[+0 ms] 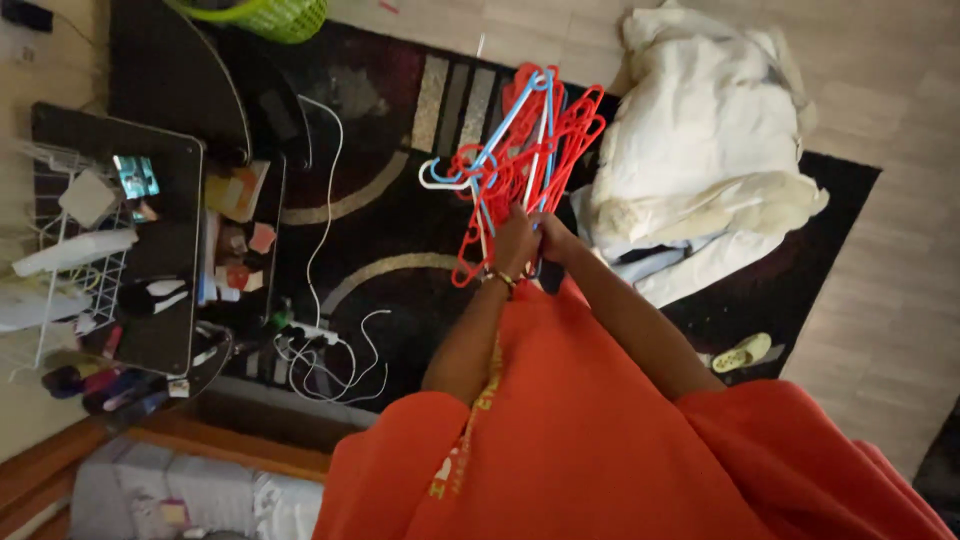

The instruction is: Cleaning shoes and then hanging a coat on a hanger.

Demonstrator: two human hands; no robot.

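Both hands meet in front of the person's orange shirt, above a dark patterned rug [400, 225] with pale curved bands. The left hand [513, 243], with a beaded bracelet at the wrist, and the right hand [556, 240] sit just beside each other, and their fingers are closed around the lower ends of a bunch of thin plastic clothes hangers [525, 140], mostly red with a few blue and white ones. The hangers fan upward and away from the hands, held over the rug near the middle of the view.

To the right of the bunch a crumpled heap of white bedding [705, 150] lies partly on the rug and partly on the pale wooden floor [880, 290]. A pale green sandal [741, 352] lies at the rug's edge near the right forearm. To the left, white cables and a power strip [315, 335] trail across the rug beside a dark cluttered counter [165, 250]. A lime green plastic basket [270, 15] shows at the top edge.
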